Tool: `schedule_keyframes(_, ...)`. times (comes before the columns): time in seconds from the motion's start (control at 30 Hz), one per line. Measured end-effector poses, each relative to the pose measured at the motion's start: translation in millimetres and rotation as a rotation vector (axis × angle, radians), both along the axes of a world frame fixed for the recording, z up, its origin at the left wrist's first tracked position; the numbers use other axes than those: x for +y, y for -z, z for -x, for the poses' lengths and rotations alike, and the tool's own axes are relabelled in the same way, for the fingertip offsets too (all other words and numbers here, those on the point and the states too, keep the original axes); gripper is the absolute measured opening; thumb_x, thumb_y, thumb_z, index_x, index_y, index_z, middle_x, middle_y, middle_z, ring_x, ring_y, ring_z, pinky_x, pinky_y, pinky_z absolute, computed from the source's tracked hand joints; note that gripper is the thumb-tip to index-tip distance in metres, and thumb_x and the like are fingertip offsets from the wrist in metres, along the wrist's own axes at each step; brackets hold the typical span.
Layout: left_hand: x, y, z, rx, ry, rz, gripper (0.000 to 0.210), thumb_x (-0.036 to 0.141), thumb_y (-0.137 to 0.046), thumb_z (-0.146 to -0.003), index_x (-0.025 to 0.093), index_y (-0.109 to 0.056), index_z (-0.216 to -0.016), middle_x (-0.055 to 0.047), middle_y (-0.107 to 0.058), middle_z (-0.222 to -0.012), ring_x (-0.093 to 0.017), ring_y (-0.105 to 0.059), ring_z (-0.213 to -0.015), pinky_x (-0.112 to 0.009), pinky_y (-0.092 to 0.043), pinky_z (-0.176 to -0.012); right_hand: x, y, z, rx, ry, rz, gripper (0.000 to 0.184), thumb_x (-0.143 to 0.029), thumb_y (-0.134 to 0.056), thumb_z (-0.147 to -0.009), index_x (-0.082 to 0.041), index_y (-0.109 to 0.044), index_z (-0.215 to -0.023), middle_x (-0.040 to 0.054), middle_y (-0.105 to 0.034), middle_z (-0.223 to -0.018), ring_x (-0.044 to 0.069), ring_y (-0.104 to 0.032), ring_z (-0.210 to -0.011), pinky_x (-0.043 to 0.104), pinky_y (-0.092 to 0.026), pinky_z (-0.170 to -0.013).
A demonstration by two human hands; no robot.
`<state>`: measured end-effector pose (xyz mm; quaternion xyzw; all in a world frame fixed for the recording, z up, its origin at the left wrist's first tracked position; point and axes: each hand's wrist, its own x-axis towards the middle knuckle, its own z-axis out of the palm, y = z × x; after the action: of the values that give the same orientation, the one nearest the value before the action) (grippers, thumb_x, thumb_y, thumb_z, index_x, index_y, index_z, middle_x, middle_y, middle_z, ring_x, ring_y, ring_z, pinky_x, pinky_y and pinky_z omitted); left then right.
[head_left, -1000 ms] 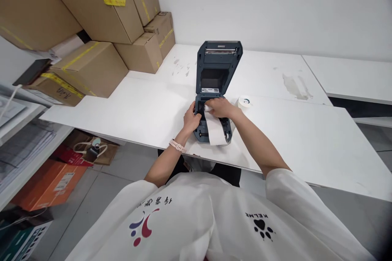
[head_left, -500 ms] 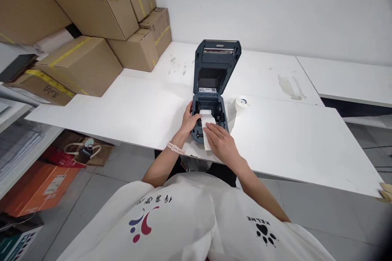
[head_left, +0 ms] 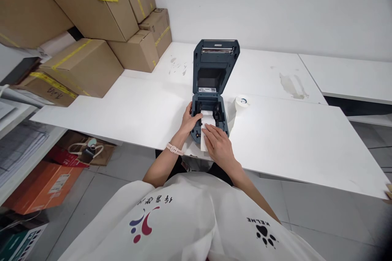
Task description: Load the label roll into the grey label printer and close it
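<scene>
A dark blue-grey label printer (head_left: 226, 119) stands on the white table with its lid (head_left: 211, 63) tipped up and back. A white paper strip (head_left: 208, 119) runs through its open body and hangs over the front edge. My left hand (head_left: 187, 120) clasps the printer's left side, its fingers outside and the thumb over the rim by the strip. Lying across the strip and the printer's front is my right hand (head_left: 219, 143), fingers stretched out and flat. A white paper roll (head_left: 241, 102) with a blue-rimmed core rests just right of the printer, partly unwound.
Taped cardboard boxes (head_left: 84, 67) are piled at the back left against the wall. Stains mark the white table (head_left: 275, 138). An orange box (head_left: 45, 187) and a bag with handles (head_left: 88, 151) sit below, left of the table.
My right hand has slid slightly left and down along the paper strip. My left hand keeps its hold on the printer. The view has shifted a little.
</scene>
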<state>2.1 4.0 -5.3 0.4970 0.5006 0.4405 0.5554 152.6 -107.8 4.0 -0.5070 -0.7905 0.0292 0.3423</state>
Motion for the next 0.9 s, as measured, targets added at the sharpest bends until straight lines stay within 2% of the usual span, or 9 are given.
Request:
schedule_keyframes(0.13, -21.6, -2.7, 0.5, -0.040, -0.014, 0.030, 0.083, 0.047, -0.074, -0.088, 0.026, -0.040, -0.160, -0.012, -0.055, -0.160, -0.033, -0.057, -0.144, -0.047, -0.049, -0.118, -3.5, 1.1, -4.7, 0.079, -0.020, 0.050, 0.035, -0.024, -0.047, -0.108, -0.020, -0.073, -0.131, 0.0136, -0.072, -0.142, 0.033, -0.067, -0.133, 0.056, -0.059, -0.107)
schedule_keyframes(0.3, -67.5, -14.3, 1.1, -0.020, -0.034, 0.103, 0.101, 0.051, -0.081, -0.083, 0.029, -0.028, -0.166, -0.012, -0.042, -0.171, -0.035, -0.043, -0.156, -0.047, -0.043, -0.124, 8.7, -10.2, -28.9, 0.337, -0.083, 0.169, 0.031, -0.039, -0.054, -0.106, -0.029, -0.076, -0.127, 0.0091, -0.077, -0.133, 0.031, -0.071, -0.126, 0.056, -0.059, -0.107)
schedule_keyframes(0.37, -85.0, -18.9, 1.8, -0.029, 0.003, 0.154, 0.111, 0.054, -0.083, -0.081, 0.030, -0.019, -0.169, -0.012, -0.038, -0.173, -0.037, -0.040, -0.158, -0.048, -0.044, -0.124, 39.2, -27.3, -46.0, 0.511, 0.014, 0.153, 0.039, -0.051, -0.059, -0.103, -0.033, -0.070, -0.135, 0.0072, -0.075, -0.138, 0.030, -0.070, -0.129, 0.055, -0.057, -0.111)
schedule_keyframes(0.43, -98.1, -21.1, 2.5, -0.033, 0.028, 0.176, 0.118, 0.057, -0.084, -0.079, 0.031, -0.014, -0.170, -0.013, -0.036, -0.174, -0.038, -0.037, -0.160, -0.049, -0.043, -0.125, 87.1, -52.2, -61.3, 0.638, 0.111, 0.105, 0.059, -0.065, -0.060, -0.098, -0.035, -0.059, -0.148, 0.0057, -0.060, -0.157, 0.030, -0.056, -0.145, 0.056, -0.047, -0.120)
schedule_keyframes(0.5, -106.0, -20.1, 2.9, -0.033, 0.032, 0.176, 0.122, 0.059, -0.085, -0.077, 0.030, -0.012, -0.170, -0.014, -0.033, -0.175, -0.038, -0.035, -0.161, -0.049, -0.040, -0.127, 142.1, -81.0, -69.8, 0.780, 0.093, 0.141, 0.071, -0.075, -0.056, -0.095, -0.039, -0.046, -0.156, -0.0016, -0.043, -0.171, 0.026, -0.040, -0.158, 0.051, -0.036, -0.129)
schedule_keyframes(0.57, -109.6, -16.6, 3.1, -0.051, 0.032, 0.169, 0.125, 0.061, -0.086, -0.075, 0.030, -0.012, -0.171, -0.014, -0.033, -0.175, -0.038, -0.036, -0.160, -0.050, -0.039, -0.128, 188.2, -107.2, -70.1, 0.917, 0.005, 0.276, 0.067, -0.077, -0.042, -0.100, -0.040, -0.045, -0.155, -0.0062, -0.042, -0.171, 0.020, -0.035, -0.159, 0.046, -0.031, -0.131)
schedule_keyframes(0.63, -111.1, -12.2, 4.2, -0.065, 0.036, 0.151, 0.129, 0.064, -0.087, -0.073, 0.029, -0.011, -0.171, -0.014, -0.033, -0.175, -0.038, -0.037, -0.159, -0.050, -0.038, -0.128, 212.0, -124.4, -65.0, 1.002, -0.094, 0.388, 0.068, -0.078, -0.028, -0.102, -0.035, -0.052, -0.150, -0.0040, -0.053, -0.163, 0.021, -0.039, -0.156, 0.048, -0.032, -0.130)
schedule_keyframes(0.73, -111.5, -7.0, 9.8, -0.054, 0.072, 0.120, 0.129, 0.065, -0.086, -0.073, 0.029, -0.010, -0.171, -0.013, -0.030, -0.177, -0.038, -0.035, -0.161, -0.049, -0.036, -0.129, 199.3, -125.5, -57.7, 1.055, -0.137, 0.434, 0.071, -0.081, -0.025, -0.101, -0.035, -0.059, -0.142, -0.0027, -0.062, -0.153, 0.023, -0.042, -0.153, 0.050, -0.038, -0.126)
schedule_keyframes(0.9, -104.6, -6.4, 28.0, -0.098, 0.106, 0.193, 0.113, 0.077, -0.069, -0.082, 0.031, -0.015, -0.171, -0.008, -0.019, -0.181, -0.037, -0.025, -0.165, -0.050, -0.032, -0.132, 115.7, -80.9, -56.8, 0.966, -0.138, 0.417, 0.082, -0.092, -0.029, -0.091, -0.034, -0.067, -0.135, -0.0003, -0.062, -0.153, 0.030, -0.042, -0.156, 0.052, -0.038, -0.128)
